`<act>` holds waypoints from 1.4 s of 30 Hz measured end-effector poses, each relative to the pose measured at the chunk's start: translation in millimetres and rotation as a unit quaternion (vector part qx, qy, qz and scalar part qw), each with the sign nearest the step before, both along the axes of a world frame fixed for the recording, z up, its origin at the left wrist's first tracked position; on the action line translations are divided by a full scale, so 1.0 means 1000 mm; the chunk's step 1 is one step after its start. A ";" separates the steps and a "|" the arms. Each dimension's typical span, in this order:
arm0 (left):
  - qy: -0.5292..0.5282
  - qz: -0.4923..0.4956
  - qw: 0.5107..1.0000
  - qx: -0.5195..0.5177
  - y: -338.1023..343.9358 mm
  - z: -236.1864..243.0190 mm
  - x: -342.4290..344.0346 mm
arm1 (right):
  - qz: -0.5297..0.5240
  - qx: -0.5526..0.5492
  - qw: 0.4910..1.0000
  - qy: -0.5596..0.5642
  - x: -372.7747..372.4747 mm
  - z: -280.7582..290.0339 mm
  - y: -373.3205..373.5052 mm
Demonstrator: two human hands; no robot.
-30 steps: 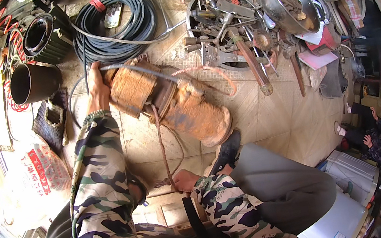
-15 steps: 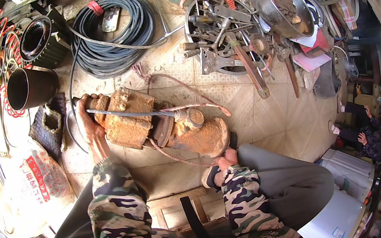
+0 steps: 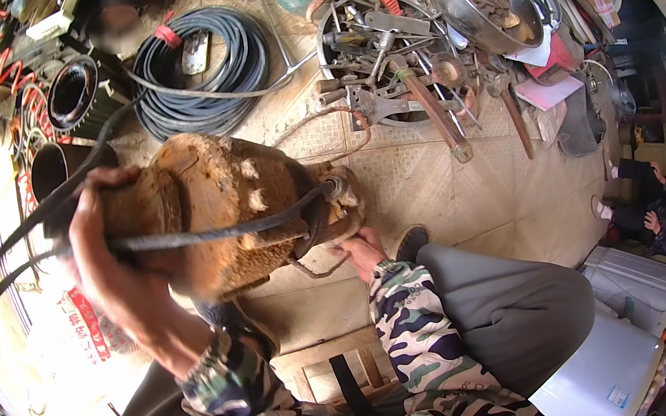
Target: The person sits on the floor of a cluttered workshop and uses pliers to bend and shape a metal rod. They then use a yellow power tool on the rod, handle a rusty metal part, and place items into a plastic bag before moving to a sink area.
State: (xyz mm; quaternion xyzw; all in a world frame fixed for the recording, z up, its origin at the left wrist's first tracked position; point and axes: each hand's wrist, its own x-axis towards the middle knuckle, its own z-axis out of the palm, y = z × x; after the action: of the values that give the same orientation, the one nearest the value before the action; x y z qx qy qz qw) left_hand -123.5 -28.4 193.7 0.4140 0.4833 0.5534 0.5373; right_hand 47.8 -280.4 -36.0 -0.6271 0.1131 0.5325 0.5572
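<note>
Head view: the left hand point(image 3: 112, 269) grips the left end of a rusty motor point(image 3: 220, 208), fingers point(image 3: 82, 221) curled around it, pinching a black cable point(image 3: 206, 232) against the casing. The right hand point(image 3: 362, 251) supports the motor's right end from below; its finger state cannot be told. The motor is held above the tiled floor point(image 3: 470, 195), near a hose coil point(image 3: 218, 61) and a tool pile point(image 3: 406, 66).
</note>
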 end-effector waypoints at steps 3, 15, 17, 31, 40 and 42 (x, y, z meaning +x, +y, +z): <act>0.053 0.016 0.994 0.098 -0.021 0.026 0.025 | 0.061 0.038 0.997 0.027 0.005 -0.030 0.013; 0.136 -0.049 0.986 0.085 -0.034 0.054 0.099 | 0.419 0.011 0.907 -0.039 0.007 -0.021 -0.006; 0.157 -0.105 0.981 0.053 -0.039 0.066 0.122 | 0.298 0.158 0.821 0.460 -0.021 -0.040 -0.010; 0.128 -0.140 0.963 0.192 -0.126 0.064 0.110 | 0.603 -0.174 0.771 -0.110 -0.032 0.043 -0.086; 0.214 -0.173 0.913 0.301 -0.163 0.060 0.109 | 0.302 -0.112 0.820 -0.474 0.029 0.096 -0.077; 0.203 -0.211 0.923 0.249 -0.151 0.053 0.095 | 0.171 0.016 0.852 -0.495 0.015 0.208 -0.051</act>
State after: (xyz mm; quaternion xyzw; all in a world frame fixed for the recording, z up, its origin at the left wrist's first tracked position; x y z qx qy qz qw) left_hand -28.7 -179.3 247.2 0.7301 0.3303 0.4341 0.4116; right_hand 62.8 -331.9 172.4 -0.8082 -0.2951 0.2403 0.4495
